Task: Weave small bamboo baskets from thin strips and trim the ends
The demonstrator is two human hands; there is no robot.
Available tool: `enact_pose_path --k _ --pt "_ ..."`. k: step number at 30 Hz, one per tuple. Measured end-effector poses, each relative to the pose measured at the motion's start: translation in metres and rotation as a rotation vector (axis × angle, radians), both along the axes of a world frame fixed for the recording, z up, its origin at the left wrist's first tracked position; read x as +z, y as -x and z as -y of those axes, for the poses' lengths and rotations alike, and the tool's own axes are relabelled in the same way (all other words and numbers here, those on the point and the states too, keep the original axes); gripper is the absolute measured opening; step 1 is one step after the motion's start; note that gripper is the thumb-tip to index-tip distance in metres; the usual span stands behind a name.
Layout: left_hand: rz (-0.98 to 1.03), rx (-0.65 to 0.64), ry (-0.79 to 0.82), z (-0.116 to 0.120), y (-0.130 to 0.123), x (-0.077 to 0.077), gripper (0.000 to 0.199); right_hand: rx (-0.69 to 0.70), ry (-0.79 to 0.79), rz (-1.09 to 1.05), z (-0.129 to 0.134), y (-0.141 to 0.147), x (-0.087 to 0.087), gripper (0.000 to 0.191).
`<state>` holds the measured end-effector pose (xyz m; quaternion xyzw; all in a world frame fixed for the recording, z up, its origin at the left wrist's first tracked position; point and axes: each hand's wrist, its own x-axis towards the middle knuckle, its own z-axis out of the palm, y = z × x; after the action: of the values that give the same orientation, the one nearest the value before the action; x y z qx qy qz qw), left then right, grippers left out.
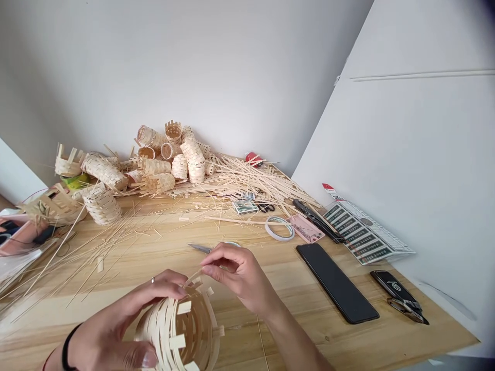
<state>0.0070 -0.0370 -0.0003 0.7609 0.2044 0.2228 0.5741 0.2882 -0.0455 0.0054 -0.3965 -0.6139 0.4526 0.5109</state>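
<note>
A small woven basket (160, 322) of pale wood strips lies on its side at the table's front, its mouth turned to the right. Short strip ends stick out around its rim. My left hand (116, 324) wraps around the basket's body, thumb on the near side and fingers over the top. Above the rim, my right hand (235, 273) pinches a thin pale strip (192, 278) between thumb and forefinger. The strip's lower end meets the rim beside my left fingertips. Just behind my right hand lie scissors (199, 248), partly hidden by it.
Finished and half-woven baskets (154, 165) are heaped along the wall, with loose strips (263, 180) beside them. On the right lie a tape roll (279, 228), box cutter (315, 219), black phone (336, 283), blade pack (363, 232) and car key (395, 286). A pink container (23, 239) stands left.
</note>
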Motion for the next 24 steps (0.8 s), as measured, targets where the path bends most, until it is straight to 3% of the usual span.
enact_pose_path --k 7,15,24 --pt "-0.009 -0.036 -0.060 -0.005 -0.007 0.010 0.052 -0.121 -0.063 0.116 0.004 0.004 0.004 0.007" --pt "-0.053 0.076 -0.235 -0.005 -0.005 -0.002 0.054 -0.196 -0.164 0.210 0.006 0.009 0.004 0.011" --pt "-0.120 0.156 -0.431 0.001 -0.015 -0.005 0.054 -0.250 -0.167 0.275 0.010 0.012 0.003 0.018"
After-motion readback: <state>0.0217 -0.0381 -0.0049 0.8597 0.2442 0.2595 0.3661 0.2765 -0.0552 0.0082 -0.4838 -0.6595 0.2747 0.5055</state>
